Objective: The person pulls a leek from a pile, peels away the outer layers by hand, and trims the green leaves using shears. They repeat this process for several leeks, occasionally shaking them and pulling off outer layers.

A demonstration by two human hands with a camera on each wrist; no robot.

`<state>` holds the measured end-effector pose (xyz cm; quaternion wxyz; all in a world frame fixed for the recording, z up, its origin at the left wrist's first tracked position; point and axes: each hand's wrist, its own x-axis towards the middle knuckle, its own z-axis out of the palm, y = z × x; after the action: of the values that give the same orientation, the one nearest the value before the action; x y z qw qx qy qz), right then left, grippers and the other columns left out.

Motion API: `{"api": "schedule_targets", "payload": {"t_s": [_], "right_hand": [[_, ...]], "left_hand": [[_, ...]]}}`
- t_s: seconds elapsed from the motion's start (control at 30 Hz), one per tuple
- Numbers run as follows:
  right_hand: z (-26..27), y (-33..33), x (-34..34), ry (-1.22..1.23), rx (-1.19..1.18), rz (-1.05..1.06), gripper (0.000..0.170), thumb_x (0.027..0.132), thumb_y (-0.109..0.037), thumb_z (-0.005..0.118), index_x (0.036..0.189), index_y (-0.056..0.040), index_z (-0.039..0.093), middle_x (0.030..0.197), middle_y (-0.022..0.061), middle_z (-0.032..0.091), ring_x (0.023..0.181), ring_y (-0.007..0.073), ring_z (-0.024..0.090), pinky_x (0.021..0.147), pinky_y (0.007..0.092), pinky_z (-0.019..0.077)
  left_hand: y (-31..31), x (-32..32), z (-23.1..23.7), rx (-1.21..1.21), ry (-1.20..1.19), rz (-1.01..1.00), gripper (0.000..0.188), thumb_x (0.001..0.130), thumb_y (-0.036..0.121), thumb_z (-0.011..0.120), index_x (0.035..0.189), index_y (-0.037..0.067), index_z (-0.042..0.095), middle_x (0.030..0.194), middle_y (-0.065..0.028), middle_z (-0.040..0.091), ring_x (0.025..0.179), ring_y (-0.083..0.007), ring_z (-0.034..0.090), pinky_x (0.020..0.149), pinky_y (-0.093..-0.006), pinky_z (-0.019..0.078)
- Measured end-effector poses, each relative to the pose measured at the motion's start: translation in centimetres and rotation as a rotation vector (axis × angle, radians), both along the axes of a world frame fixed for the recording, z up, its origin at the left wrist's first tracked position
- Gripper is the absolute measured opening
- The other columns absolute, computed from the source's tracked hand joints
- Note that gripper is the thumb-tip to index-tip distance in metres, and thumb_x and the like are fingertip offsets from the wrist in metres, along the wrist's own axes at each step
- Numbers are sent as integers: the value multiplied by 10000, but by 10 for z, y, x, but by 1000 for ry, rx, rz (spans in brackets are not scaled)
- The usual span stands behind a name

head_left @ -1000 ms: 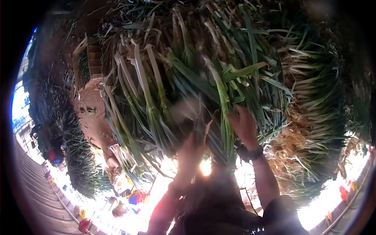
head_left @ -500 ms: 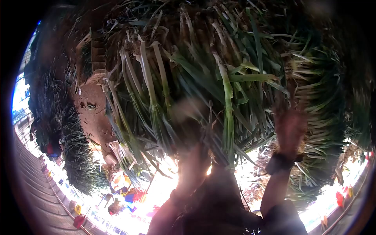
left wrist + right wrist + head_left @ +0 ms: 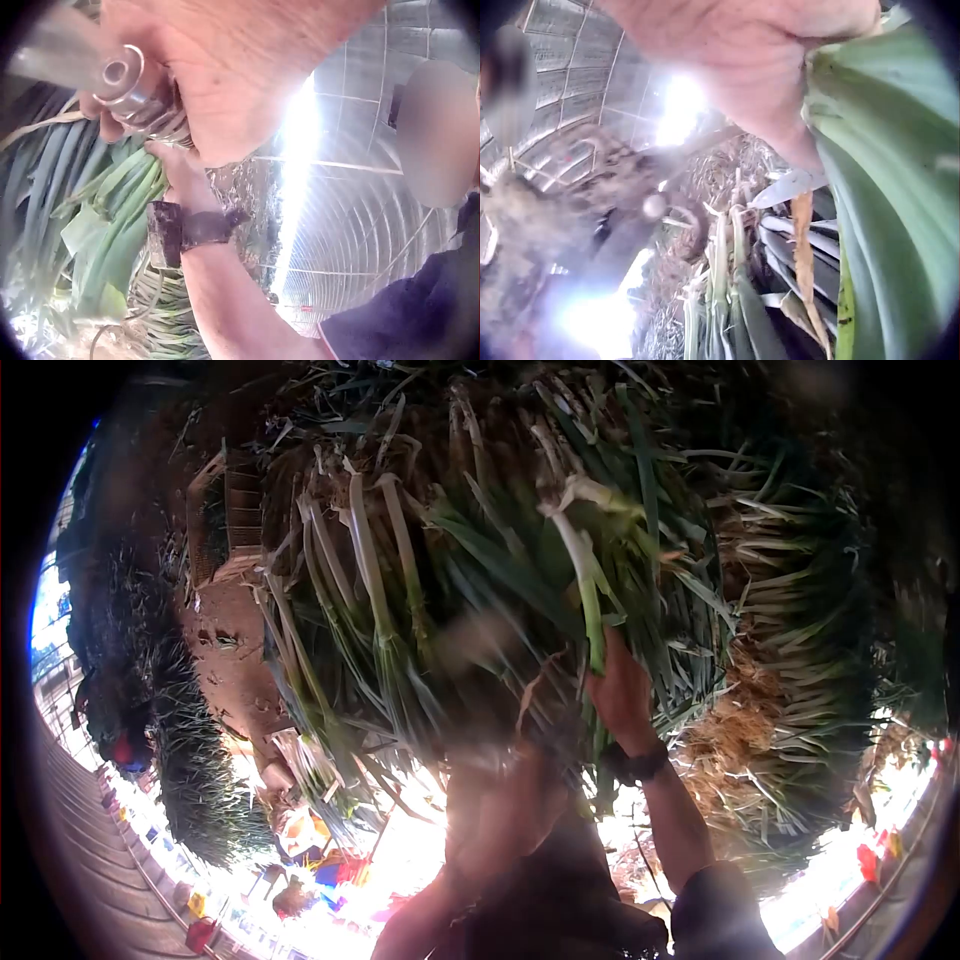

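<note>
Long leek-like stalks with pale ends and green leaves lie in a wide heap. My right hand grips one stalk by its green part, pale end pointing away from me. Broad leaves come out of that hand in the right wrist view. My left hand, blurred in the head view, is close to my body. In the left wrist view it is curled round a shiny metal cylindrical tool, whose far end is blurred. The right hand shows just beyond it.
A long row of stalks with roots runs along the right. On the left are a wooden crate, bare soil and another row of green leaves. Dry straw-like roots lie beside my right forearm.
My right hand went from the heap over to the right-hand row, then came back left and now grips a stalk. The left hand has drawn slightly toward my body.
</note>
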<state>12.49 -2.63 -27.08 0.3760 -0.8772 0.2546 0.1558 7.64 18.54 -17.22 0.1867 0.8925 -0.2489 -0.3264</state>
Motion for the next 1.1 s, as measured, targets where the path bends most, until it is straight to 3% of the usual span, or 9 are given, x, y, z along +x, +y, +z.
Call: {"api": "schedule_targets", "payload": {"t_s": [0.17,0.23,0.57,0.63,0.73,0.87,0.97,1.0,1.1], "right_hand": [[19,-1,-54,-103,-65,145,723,809,-93,740,1444,0,407,1259,266,598,1058,451,623,857,505,520],[25,4,-67,-3,5,120,734,811,-92,740,1455,-2,400,1275,266,591,1071,449,621,874,498,525],[19,8,-83,18,53,142,823,791,-120,759,1496,1,352,1282,282,583,1114,443,614,912,463,526],[18,10,-82,40,36,145,825,789,-126,760,1496,-2,355,1278,284,585,1113,443,615,911,462,526],[21,9,-80,34,75,111,825,791,-130,753,1501,-5,351,1271,285,587,1110,458,607,907,470,523],[42,10,-65,53,219,9,773,804,-125,738,1480,-1,384,1187,216,629,1012,339,656,832,421,546],[68,28,-40,-42,376,-123,695,821,-132,727,1442,-7,441,1130,162,638,947,241,648,783,385,550],[74,42,-30,-203,424,-129,649,830,-134,722,1417,-10,475,1103,138,637,917,199,634,763,369,550],[78,91,-6,-367,187,51,560,827,-151,745,1334,-32,539,1227,159,594,1042,252,638,803,410,549]], "left_hand": [[-11,-4,3,72,-143,-200,527,893,242,636,1368,55,504,1124,-218,640,897,-371,687,731,-470,576],[-15,9,-3,88,236,260,594,902,267,635,1417,50,431,1091,-239,640,866,-416,674,731,-491,562],[-52,92,-45,-34,88,443,517,922,266,604,1366,42,461,1069,-243,647,929,-474,640,769,-539,523],[-51,94,-48,-100,92,300,544,933,282,582,1334,-74,490,958,-243,669,793,-399,693,637,-478,562],[-48,86,-49,-127,-5,350,540,927,295,593,1341,-39,500,937,-231,671,786,-409,686,654,-486,561],[-34,92,-48,-91,94,353,561,919,310,607,1347,-36,496,1002,-262,659,839,-429,679,711,-503,560],[-15,98,-20,-153,264,499,601,904,333,632,1364,-25,488,1068,-235,661,871,-380,703,762,-475,565],[-7,106,-1,-295,371,572,481,916,231,618,1317,-24,535,1020,-169,670,874,-269,672,768,-394,541],[40,87,-1,-692,463,1067,399,931,89,592,1318,-5,576,1011,-65,675,892,-117,610,778,-288,508]]}}
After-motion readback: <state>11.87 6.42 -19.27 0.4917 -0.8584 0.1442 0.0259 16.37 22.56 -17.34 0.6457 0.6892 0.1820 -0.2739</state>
